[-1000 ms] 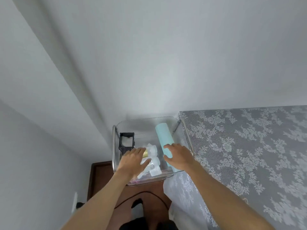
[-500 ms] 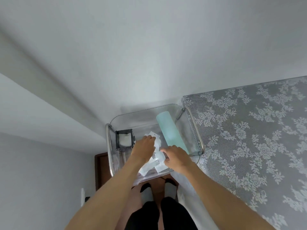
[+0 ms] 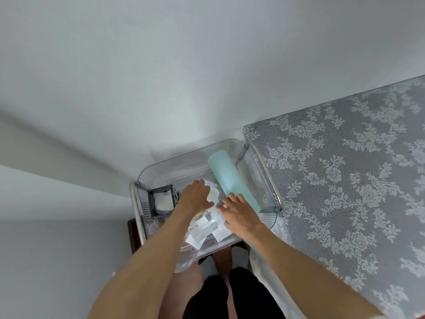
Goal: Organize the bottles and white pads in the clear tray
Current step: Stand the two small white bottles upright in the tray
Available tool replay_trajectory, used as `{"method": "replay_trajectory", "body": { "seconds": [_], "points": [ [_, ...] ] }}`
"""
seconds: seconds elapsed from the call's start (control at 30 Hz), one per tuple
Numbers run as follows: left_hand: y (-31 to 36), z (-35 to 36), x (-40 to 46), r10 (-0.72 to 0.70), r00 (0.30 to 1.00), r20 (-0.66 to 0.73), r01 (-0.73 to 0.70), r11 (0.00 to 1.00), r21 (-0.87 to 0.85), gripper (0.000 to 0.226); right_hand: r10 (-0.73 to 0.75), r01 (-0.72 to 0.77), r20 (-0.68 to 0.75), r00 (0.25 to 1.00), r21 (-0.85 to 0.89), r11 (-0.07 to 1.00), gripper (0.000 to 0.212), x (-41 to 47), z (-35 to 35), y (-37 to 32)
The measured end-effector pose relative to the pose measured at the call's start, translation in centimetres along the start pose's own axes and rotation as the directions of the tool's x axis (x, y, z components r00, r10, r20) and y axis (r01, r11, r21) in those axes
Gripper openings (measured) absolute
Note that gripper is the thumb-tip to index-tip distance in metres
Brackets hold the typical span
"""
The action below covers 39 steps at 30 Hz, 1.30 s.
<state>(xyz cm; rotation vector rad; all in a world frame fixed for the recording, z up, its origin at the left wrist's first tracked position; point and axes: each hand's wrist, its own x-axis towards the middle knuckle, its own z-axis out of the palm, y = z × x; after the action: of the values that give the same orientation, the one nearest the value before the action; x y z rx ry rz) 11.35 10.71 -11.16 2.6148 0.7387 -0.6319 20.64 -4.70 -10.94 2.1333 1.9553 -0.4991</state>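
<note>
A clear tray (image 3: 174, 162) with metal handles stands against the wall, beside a lace-covered surface. A pale teal bottle (image 3: 230, 178) lies on its side in the tray's right half. Several white pads (image 3: 207, 229) lie in a loose heap at the tray's front middle. My left hand (image 3: 195, 196) rests on the heap's far end, fingers curled over a pad. My right hand (image 3: 239, 210) lies flat with fingers spread, touching the pads just below the bottle's near end. A small black-framed holder with something white inside (image 3: 162, 201) sits at the tray's left.
The grey lace-covered surface (image 3: 345, 180) fills the right side. A white wall runs behind the tray. Below the tray I see brown floor (image 3: 133, 236) and the person's dark trousers (image 3: 230, 295).
The view has tilted further down. My left hand has moved slightly toward the far end of the pad heap; my right hand has spread flatter against the pads near the bottle.
</note>
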Motion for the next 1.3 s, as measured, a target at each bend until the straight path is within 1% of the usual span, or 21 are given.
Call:
{"method": "replay_trajectory", "body": {
  "seconds": [0.17, 0.23, 0.33, 0.47, 0.6, 0.77, 0.9, 1.1, 1.2, 1.3],
  "points": [
    [-0.3, 0.0, 1.2, -0.007, 0.999, 0.044, 0.007, 1.0, -0.004, 0.059, 0.008, -0.008, -0.006, 1.0, -0.021, 1.0, 0.04, 0.7, 0.1, -0.5],
    [-0.6, -0.1, 1.7, -0.013, 0.996, 0.085, 0.013, 1.0, -0.002, 0.059, 0.009, -0.009, -0.003, 1.0, -0.028, 1.0, 0.039, 0.7, 0.2, -0.4],
    [-1.0, -0.5, 2.2, -0.016, 0.988, 0.151, 0.018, 1.0, -0.008, 0.057, 0.001, -0.001, 0.005, 1.0, -0.029, 1.0, 0.043, 0.8, 0.3, -0.2],
    [-1.6, -1.2, 2.0, -0.017, 0.99, 0.137, 0.02, 1.0, -0.022, 0.052, -0.014, 0.015, 0.005, 1.0, -0.011, 1.0, 0.045, 0.9, 0.2, -0.1],
    [-2.1, -2.5, 1.0, -0.023, 0.989, 0.144, 0.026, 1.0, -0.016, 0.05, -0.043, 0.043, -0.012, 0.999, 0.025, 0.999, 0.051, 0.8, -0.4, 0.1],
    [-2.1, -4.7, -1.3, -0.025, 0.998, 0.062, 0.026, 1.0, -0.017, 0.056, -0.075, 0.081, -0.06, 0.995, 0.102, 0.991, 0.051, 0.0, -2.1, -0.1],
    [-1.9, -6.2, -3.0, -0.037, 0.999, -0.037, 0.036, 0.998, -0.042, 0.054, -0.116, 0.132, -0.114, 0.987, 0.143, 0.981, 0.053, -0.8, -3.6, -1.0],
    [-1.8, -7.7, -5.5, -0.076, 0.985, -0.153, 0.067, 0.996, -0.06, 0.055, -0.16, 0.184, -0.157, 0.975, 0.157, 0.97, 0.047, -1.8, -5.9, -1.4],
    [-2.1, -8.3, -6.6, -0.105, 0.975, -0.194, 0.093, 0.993, -0.068, 0.054, -0.148, 0.177, -0.154, 0.977, 0.194, 0.965, 0.044, -2.2, -7.2, -0.5],
    [-2.6, -8.7, -7.4, -0.134, 0.966, -0.221, 0.119, 0.99, -0.079, 0.053, -0.118, 0.154, -0.148, 0.982, 0.268, 0.951, 0.049, -2.4, -8.7, 0.5]
  ]
}}
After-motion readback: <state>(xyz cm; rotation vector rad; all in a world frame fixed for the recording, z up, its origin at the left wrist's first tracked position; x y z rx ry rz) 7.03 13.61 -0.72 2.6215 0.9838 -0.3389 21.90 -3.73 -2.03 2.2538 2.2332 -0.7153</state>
